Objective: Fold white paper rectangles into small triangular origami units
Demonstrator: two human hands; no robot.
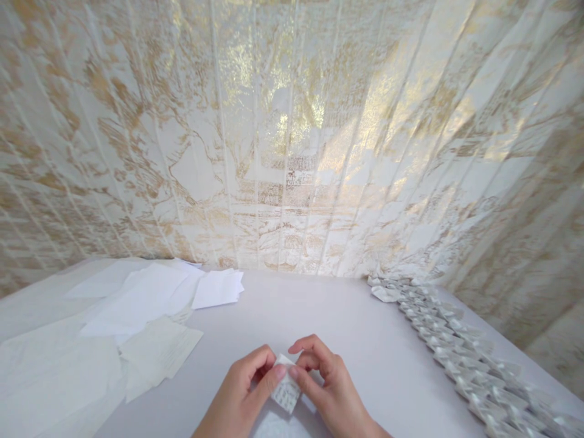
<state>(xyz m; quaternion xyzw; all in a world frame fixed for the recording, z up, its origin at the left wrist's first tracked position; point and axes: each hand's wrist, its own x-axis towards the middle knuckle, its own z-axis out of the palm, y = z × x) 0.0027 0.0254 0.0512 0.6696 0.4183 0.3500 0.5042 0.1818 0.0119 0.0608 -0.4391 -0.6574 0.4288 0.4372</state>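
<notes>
A small folded piece of paper [286, 395] with dark writing on it is held over the near middle of the table. My left hand [250, 383] pinches its left edge between thumb and bent fingers. On the other side, my right hand [326, 380] grips the upper right edge with its thumb, the index finger arched above. The paper is tilted, with one corner pointing toward me. Below it, at the bottom edge of the view, part of a pale sheet [278, 426] shows between my wrists.
Loose white sheets [137, 298] and written pages [55, 371] spread over the left of the table [310, 310]. A small stack of white paper [218, 288] lies beside them. Rows of folded paper pieces [456, 353] line the right side. A gold-patterned curtain [274, 152] hangs behind.
</notes>
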